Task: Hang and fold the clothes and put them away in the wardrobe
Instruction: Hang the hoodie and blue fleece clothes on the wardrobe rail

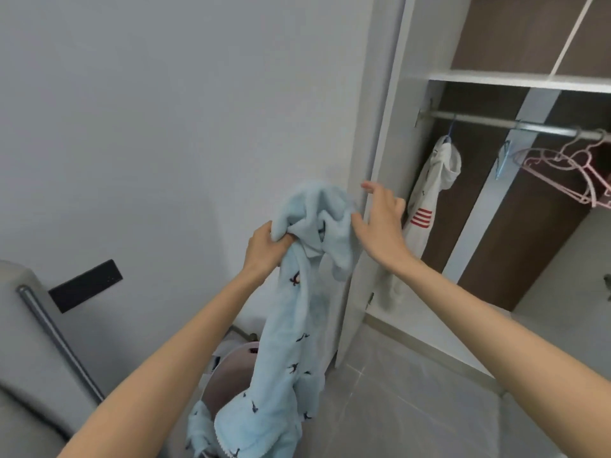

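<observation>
One piece hung, the blue one in hand

At frame centre the left hand (264, 246) clenches a bunch of the pale blue garment (294, 332), which trails toward the basket (228, 375). The right hand (380, 219), fingers spread, touches its edge. Upper right, a white garment (426, 193) hangs beside bare pink hangers (568, 170). Most of the job likely remains.

Pale blue garment (291, 342): I see small dark navy motifs scattered over it, one touched with red. White garment (426, 193): block of red stripes, tiny dark specks. Pink hangers (562, 163); blue hanger (502, 161). Wardrobe back (535, 226) dark brown with pale grey vertical band. Wall (165, 127) light grey; black panel (86, 285). Floor (413, 391) grey.
</observation>
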`<state>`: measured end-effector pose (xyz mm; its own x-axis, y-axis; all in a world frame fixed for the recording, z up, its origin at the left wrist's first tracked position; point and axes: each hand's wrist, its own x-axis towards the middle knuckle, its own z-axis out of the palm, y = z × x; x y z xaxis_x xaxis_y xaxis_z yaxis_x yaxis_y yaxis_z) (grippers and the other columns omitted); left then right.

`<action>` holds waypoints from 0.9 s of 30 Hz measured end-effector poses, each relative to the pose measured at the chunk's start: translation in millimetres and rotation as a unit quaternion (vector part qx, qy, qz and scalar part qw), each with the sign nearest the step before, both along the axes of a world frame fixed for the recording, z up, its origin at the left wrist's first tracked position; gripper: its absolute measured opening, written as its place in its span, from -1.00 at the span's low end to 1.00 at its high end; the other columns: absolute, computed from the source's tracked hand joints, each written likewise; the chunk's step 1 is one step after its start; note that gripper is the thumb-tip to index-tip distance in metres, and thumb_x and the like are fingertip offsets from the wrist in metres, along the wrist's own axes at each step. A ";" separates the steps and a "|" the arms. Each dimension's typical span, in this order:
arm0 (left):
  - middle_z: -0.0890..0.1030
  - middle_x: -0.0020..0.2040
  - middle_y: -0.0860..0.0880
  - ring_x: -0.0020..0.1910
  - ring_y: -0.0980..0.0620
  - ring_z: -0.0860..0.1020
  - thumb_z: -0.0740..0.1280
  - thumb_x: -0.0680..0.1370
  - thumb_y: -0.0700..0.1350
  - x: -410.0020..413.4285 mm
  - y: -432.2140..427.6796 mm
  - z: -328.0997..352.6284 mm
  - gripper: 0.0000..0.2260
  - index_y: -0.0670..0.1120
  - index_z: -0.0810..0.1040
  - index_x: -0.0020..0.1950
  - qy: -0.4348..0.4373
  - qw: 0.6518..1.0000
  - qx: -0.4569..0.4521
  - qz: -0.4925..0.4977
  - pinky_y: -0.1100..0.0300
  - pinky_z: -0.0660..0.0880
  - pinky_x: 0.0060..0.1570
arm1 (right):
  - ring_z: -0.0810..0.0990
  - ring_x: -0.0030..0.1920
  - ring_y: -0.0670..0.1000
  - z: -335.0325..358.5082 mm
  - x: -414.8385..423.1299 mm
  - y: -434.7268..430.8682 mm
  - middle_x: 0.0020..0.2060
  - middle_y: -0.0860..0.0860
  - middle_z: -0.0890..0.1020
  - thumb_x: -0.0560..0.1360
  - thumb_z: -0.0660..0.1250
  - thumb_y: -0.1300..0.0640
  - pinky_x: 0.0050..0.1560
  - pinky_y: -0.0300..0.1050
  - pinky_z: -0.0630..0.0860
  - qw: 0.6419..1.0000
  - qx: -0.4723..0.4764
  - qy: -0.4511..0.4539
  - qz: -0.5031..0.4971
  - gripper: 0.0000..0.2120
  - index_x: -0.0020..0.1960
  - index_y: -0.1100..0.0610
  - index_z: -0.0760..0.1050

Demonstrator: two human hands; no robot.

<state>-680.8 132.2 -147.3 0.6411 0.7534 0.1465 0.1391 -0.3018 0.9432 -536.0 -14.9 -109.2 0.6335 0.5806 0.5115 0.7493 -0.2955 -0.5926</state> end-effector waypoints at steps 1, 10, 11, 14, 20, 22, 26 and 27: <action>0.63 -0.07 -0.16 -0.07 -0.15 0.62 0.37 0.50 -0.02 7.7 -8.2 3.5 -0.75 -0.20 0.51 -0.02 -0.004 1.000 -0.006 0.004 -0.21 0.58 -0.09 | 0.25 0.22 0.09 -3.2 -1.5 -16.0 0.16 0.06 0.39 0.50 0.26 0.23 0.17 -0.13 0.24 0.999 0.027 -0.025 -0.017 -0.65 0.26 0.16 0.33; 0.52 -0.24 -0.04 -0.21 -0.01 0.54 0.39 0.50 -0.11 76.1 -94.2 52.1 -0.83 -0.12 0.44 -0.20 -0.053 0.997 -0.005 -0.059 0.10 0.49 -0.29 | 0.47 0.19 -0.15 -50.1 -19.2 -104.8 0.22 -0.21 0.44 0.44 0.40 -0.20 0.13 -0.27 0.42 0.919 -0.201 0.277 0.193 -0.34 0.41 -0.03 0.23; 0.53 -0.24 -0.04 -0.21 0.01 0.56 0.39 0.50 -0.10 81.1 -102.0 56.6 -0.83 -0.12 0.44 -0.20 -0.064 0.996 -0.018 -0.063 0.16 0.51 -0.33 | 0.44 0.21 -0.18 -56.5 -21.1 -112.0 0.24 -0.23 0.42 0.44 0.41 -0.18 0.20 -0.25 0.40 0.923 -0.184 0.277 0.193 -0.32 0.43 -0.05 0.20; 0.57 -0.19 -0.06 -0.22 0.03 0.58 0.39 0.51 -0.11 95.1 -124.0 67.3 -0.85 -0.17 0.49 -0.11 -0.094 0.990 -0.068 -0.079 0.25 0.50 -0.41 | 0.53 0.10 -0.06 -66.3 -18.5 -129.9 0.10 -0.06 0.56 0.54 0.33 -0.06 0.16 -0.08 0.47 0.945 -0.163 0.245 0.145 -0.67 0.22 0.08 0.44; 0.63 -0.03 -0.05 -0.08 0.03 0.61 0.27 0.60 -0.02 107.6 -152.1 71.0 -0.75 -0.15 0.53 0.17 -0.093 0.973 -0.114 -0.180 0.25 0.56 -0.24 | 0.54 -0.19 -0.02 -30.5 14.0 -165.6 -0.24 0.01 0.59 0.59 0.23 0.01 -0.19 -0.10 0.47 0.965 -0.081 0.250 0.017 -0.74 -0.18 0.12 0.55; 0.60 0.12 -0.03 0.06 0.02 0.60 0.22 0.63 0.00 109.9 -158.5 65.6 -0.72 -0.09 0.50 0.27 -0.062 0.968 -0.114 -0.216 0.18 0.58 -0.01 | 0.52 -0.21 -0.02 -8.3 34.4 -176.3 -0.27 0.01 0.57 0.59 0.22 0.06 -0.27 -0.13 0.45 0.965 -0.011 0.261 -0.035 -0.75 -0.22 0.11 0.52; 0.43 0.35 0.09 0.22 0.08 0.53 0.20 0.59 0.17 108.5 -172.8 54.8 -0.51 0.05 0.27 0.48 0.035 0.956 -0.058 -0.285 0.09 0.47 0.24 | 0.59 0.03 0.06 32.9 65.7 -193.0 0.05 0.14 0.60 0.58 0.28 0.06 -0.16 -0.10 0.62 0.933 0.123 0.332 -0.072 -0.81 0.08 0.17 0.49; 0.42 0.35 0.16 0.23 0.16 0.50 0.21 0.55 0.24 107.5 -176.3 52.8 -0.46 0.11 0.24 0.49 0.070 0.940 -0.032 -0.333 0.13 0.46 0.23 | 0.58 0.10 0.09 41.8 70.4 -195.5 0.12 0.15 0.58 0.57 0.29 0.06 0.00 0.00 0.62 0.921 0.157 0.347 -0.083 -0.74 0.17 0.21 0.46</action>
